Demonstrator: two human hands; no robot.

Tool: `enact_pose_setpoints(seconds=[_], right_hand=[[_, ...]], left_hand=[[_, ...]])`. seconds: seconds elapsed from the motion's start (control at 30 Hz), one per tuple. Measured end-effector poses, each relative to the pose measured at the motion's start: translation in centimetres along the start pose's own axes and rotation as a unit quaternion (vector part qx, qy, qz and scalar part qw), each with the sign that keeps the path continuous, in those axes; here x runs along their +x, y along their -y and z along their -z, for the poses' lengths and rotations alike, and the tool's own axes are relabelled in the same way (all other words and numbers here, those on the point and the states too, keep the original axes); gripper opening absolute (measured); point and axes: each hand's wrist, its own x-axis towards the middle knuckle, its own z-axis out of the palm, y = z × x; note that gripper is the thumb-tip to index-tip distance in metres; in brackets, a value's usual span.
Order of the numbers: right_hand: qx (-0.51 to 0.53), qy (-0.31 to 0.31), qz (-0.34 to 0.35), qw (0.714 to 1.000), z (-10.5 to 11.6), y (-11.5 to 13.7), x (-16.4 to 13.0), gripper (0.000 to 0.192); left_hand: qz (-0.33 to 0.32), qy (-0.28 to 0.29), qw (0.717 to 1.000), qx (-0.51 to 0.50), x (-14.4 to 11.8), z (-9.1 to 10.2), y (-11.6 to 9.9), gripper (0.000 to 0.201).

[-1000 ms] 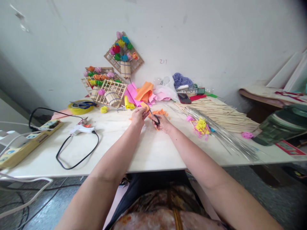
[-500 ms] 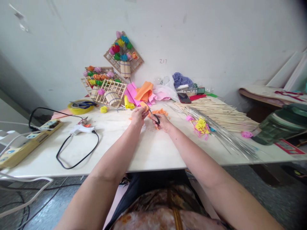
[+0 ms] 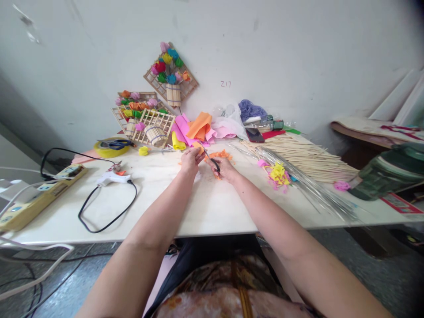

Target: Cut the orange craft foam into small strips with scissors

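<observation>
Toward the table's (image 3: 218, 210) back edge, your left hand (image 3: 191, 160) pinched paper (image 3: 198, 145), right hand (image 3: 227, 170) gripped scissors (image 3: 216, 164) — likely snipping. Next cut needed stillness.

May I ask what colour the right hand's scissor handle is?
The scissor handle is black, seen in the head view.

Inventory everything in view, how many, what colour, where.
Table: one, white, centre
Scissors: one, black-handled, in right grip
Paper piece: one, orange, in left grip
Scraps: many, orange, centre
Paper sheets: several, pink, orange, yellow, back
Flower panels: several, multicoloured, by wall
Roll: one, yellow, left
Second scissors: one, blue, on roll
Glue gun: one, white, left
Power strip: one, yellow, left
Bag: one, white, back
Bundle: one, purple, back
Phone: one, dark, back
Sticks: many, pale, right
Wires: many, silver, right
Large bottle: one, green, right
Left grip: one, bare, holding paper piece
Right grip: one, bare, holding scissors
</observation>
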Motion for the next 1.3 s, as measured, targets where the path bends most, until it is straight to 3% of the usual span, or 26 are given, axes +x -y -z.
enact_pose_setpoints(seconds=[0.9,1.3], right_hand=[[0.002,-0.011,-0.039,0.999,-0.23,0.37,-0.13,0.024],[0.012,0.017,-0.032,0.999,0.28,0.17,-0.34,0.026]], left_hand=[[-0.002,0.003,1.0,0.026,0.36,0.48,-0.07,0.026],[0.006,0.006,0.999,0.037,0.56,0.6,-0.22,0.023]])
